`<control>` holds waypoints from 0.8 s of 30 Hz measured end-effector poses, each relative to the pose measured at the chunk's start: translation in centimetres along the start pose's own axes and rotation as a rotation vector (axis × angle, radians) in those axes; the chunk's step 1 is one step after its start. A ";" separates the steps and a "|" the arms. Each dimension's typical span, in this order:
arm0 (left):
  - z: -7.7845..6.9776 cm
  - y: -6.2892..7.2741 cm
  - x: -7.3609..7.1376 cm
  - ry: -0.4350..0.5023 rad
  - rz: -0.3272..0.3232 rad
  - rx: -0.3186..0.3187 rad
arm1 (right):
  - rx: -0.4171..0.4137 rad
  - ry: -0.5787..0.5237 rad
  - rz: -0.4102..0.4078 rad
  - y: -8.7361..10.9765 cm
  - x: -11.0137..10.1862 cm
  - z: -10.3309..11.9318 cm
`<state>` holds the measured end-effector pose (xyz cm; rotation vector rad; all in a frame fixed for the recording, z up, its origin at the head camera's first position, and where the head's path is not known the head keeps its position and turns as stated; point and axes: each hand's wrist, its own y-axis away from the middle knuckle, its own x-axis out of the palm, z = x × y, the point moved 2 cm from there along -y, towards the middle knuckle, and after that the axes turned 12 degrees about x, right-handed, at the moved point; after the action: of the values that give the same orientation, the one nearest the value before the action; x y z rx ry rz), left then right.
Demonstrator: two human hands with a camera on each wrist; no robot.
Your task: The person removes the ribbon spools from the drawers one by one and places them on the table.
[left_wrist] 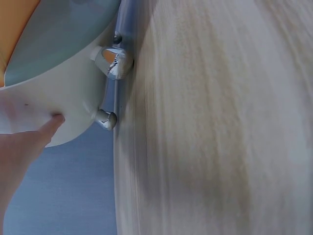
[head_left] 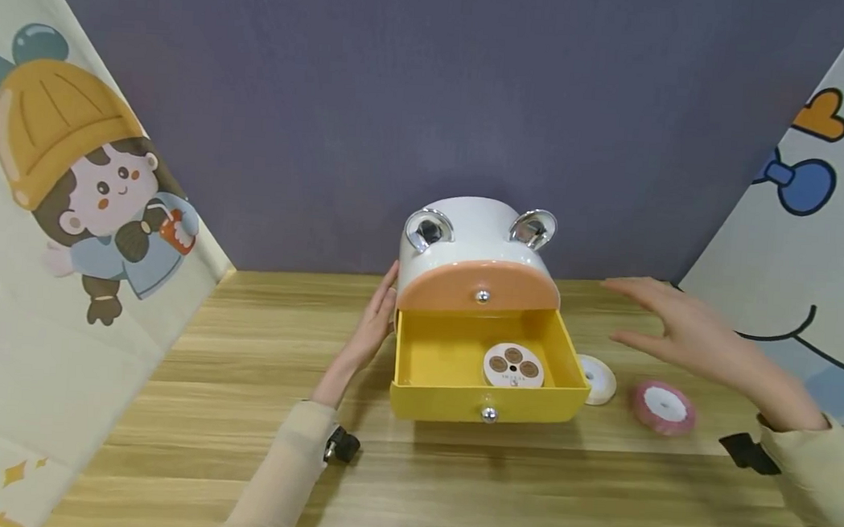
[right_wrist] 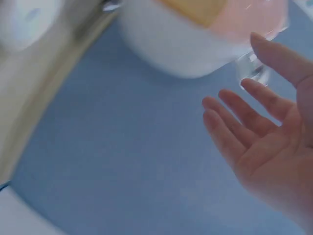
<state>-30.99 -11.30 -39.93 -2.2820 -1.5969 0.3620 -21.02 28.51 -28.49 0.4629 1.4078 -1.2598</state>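
A white animal-shaped drawer box (head_left: 467, 230) stands at the back of the table, with a peach upper front (head_left: 457, 286) and its yellow lower drawer (head_left: 435, 404) pulled out. Inside the drawer, toward its right, lies a white spool (head_left: 531, 379) with brown round cut-outs. My left hand (head_left: 372, 329) rests on the box's left side; in the left wrist view a fingertip touches the white wall (left_wrist: 73, 105). Raised to the right of the box, my right hand (head_left: 686, 328) holds nothing, its fingers relaxed and apart from the thumb.
On the table right of the drawer lie a white ribbon spool (head_left: 606, 383), partly hidden by the drawer, and a pink ribbon roll (head_left: 665, 409). A dark grey wall (head_left: 314, 128) rises directly behind the box. Printed panels (head_left: 124, 277) flank both sides.
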 end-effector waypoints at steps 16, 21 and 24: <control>-0.1 0.1 -0.2 -0.010 -0.007 -0.002 | -0.223 -0.086 0.330 -2.5 2.5 9.9; -0.2 0.2 -0.1 -0.003 -0.003 -0.004 | -0.303 -0.057 0.375 -3.1 3.8 9.9; -0.2 0.3 -0.1 -0.002 -0.006 0.006 | -0.311 -0.044 0.395 -3.5 4.3 9.6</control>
<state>-30.64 -11.48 -39.87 -2.2720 -1.6017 0.3674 -20.73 17.40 -28.88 0.4664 1.3640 -0.7155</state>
